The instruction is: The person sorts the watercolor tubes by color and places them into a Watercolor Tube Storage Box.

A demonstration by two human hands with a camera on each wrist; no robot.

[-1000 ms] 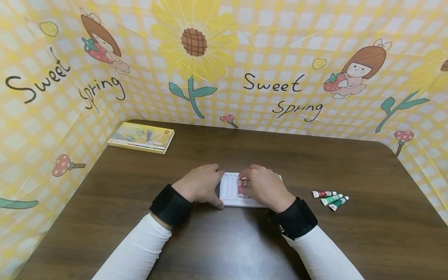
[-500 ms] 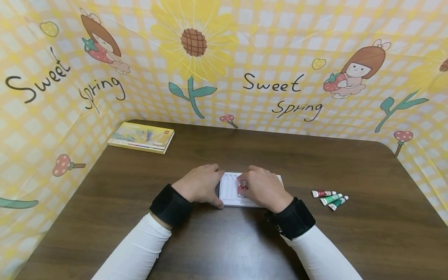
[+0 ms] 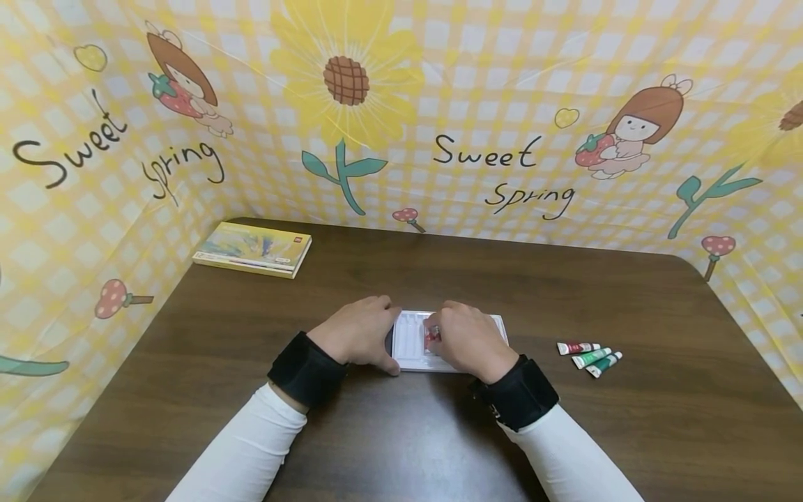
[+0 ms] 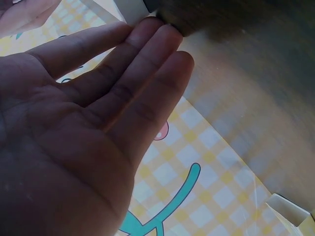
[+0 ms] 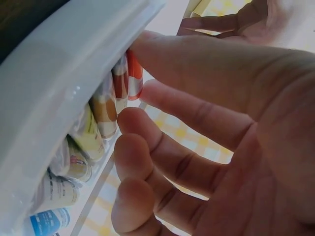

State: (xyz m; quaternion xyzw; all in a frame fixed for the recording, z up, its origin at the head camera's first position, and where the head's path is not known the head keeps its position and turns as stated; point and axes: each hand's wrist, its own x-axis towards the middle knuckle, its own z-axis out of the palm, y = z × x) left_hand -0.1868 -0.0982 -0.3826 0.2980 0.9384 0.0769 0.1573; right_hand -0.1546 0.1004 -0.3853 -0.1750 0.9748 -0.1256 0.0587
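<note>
A white plastic tray [image 3: 410,341] with molded slots lies in front of the person. The left hand [image 3: 360,328] is at its left end, thumb by the near corner and fingers by the far corner; in the left wrist view the fingers [image 4: 147,105] are straight. Over the tray's middle, the right hand [image 3: 473,341] pinches a red-orange paint tube [image 5: 135,73] between thumb and index finger, its other fingers loosely bent. Several more paint tubes, among them a brown one [image 5: 104,110] and a blue one [image 5: 49,222], sit in a row in the tray, mostly hidden from the head view.
Three loose paint tubes, dark red [image 3: 578,348], light green [image 3: 591,358] and dark green [image 3: 604,364], lie right of the tray. A flat yellow printed box [image 3: 254,249] is at the table's back left. Checked yellow cloth [image 3: 439,84] encloses the brown table [image 3: 376,432].
The right hand has shifted slightly left and now covers more of the red tubes in the tray. The left hand and the loose tubes have stayed in place.
</note>
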